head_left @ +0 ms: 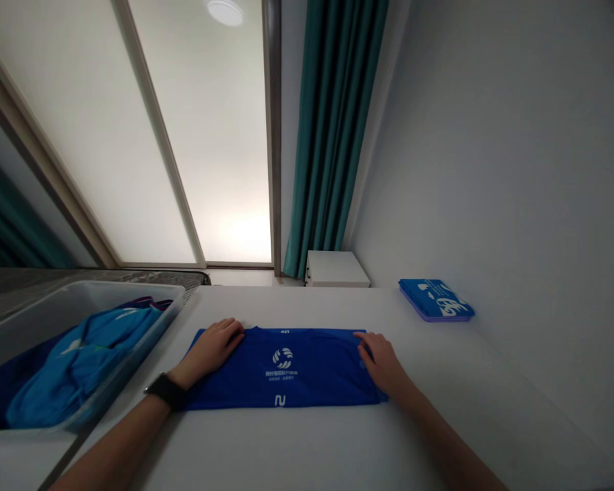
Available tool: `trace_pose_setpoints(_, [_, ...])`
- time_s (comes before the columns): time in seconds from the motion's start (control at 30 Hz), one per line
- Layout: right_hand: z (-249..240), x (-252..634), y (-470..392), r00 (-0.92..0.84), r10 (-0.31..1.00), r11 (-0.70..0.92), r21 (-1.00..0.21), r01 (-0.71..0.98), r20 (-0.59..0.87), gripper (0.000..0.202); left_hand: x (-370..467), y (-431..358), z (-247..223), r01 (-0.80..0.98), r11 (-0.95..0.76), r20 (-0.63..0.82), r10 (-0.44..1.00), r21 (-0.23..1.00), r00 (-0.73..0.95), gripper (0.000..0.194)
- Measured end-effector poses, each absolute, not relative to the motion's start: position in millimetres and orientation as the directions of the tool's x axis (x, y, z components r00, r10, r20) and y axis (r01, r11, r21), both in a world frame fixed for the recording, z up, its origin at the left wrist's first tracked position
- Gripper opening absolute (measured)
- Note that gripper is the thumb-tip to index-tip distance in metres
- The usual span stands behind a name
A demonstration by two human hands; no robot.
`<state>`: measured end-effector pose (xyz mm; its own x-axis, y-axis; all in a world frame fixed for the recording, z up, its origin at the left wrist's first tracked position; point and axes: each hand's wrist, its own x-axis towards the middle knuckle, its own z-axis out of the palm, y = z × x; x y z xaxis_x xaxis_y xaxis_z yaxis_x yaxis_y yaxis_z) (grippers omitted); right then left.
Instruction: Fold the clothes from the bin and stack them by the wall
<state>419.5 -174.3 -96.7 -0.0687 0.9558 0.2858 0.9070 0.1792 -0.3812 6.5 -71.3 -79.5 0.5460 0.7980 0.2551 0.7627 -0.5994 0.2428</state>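
Note:
A dark blue shirt (317,365) lies folded into a long, flat band on the white table, with a round white logo and lettering facing up. On its left end rests my left hand (217,346), fingers laid over the cloth near the far edge, a black watch (166,391) on that wrist. My right hand (379,359) touches the right end, its index finger reaching to the far corner and the thumb held apart. Both palms face down and partly cover the fabric.
To the left stands a white plastic bin (177,300) holding loose blue and dark clothes (89,348). A small folded stack of blue garments (436,299) sits at the back right beside the wall. Beyond the table (286,450) are a white cabinet (336,268), a teal curtain (338,129) and frosted sliding doors (209,136).

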Motion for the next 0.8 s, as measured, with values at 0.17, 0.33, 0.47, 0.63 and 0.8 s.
trace_pose_setpoints(0.17, [-89.3, 424.4, -168.3, -0.059, 0.984, 0.127, -0.429, 0.895, 0.169, 0.042, 5.9, -70.4, -80.5, 0.757, -0.593, 0.271, 0.803, 0.273, 0.531, 0.025])
trace_pose_setpoints(0.33, [-82.1, 414.4, -165.8, -0.151, 0.977, 0.199, -0.376, 0.905, 0.151, 0.039, 6.2, -71.0, -79.3, 0.756, -0.578, 0.257, 0.815, 0.307, 0.519, 0.028])
trace_pose_setpoints(0.47, [-79.8, 410.8, -164.3, -0.132, 0.978, 0.179, -0.314, 0.932, 0.163, 0.04, 7.0, -73.8, -76.0, 0.766, -0.568, 0.254, 0.822, 0.302, 0.51, 0.027])
trace_pose_setpoints(0.63, [-79.3, 410.9, -165.1, -0.13, 0.981, 0.157, -0.195, 0.968, 0.145, 0.043, 8.6, -76.6, -73.8, 0.781, -0.554, 0.258, 0.83, 0.287, 0.494, 0.026])
trace_pose_setpoints(0.8, [-78.1, 409.3, -168.2, -0.12, 0.976, 0.144, -0.125, 0.982, 0.183, 0.042, 8.3, -76.7, -74.3, 0.813, -0.539, 0.264, 0.835, 0.22, 0.482, 0.023])
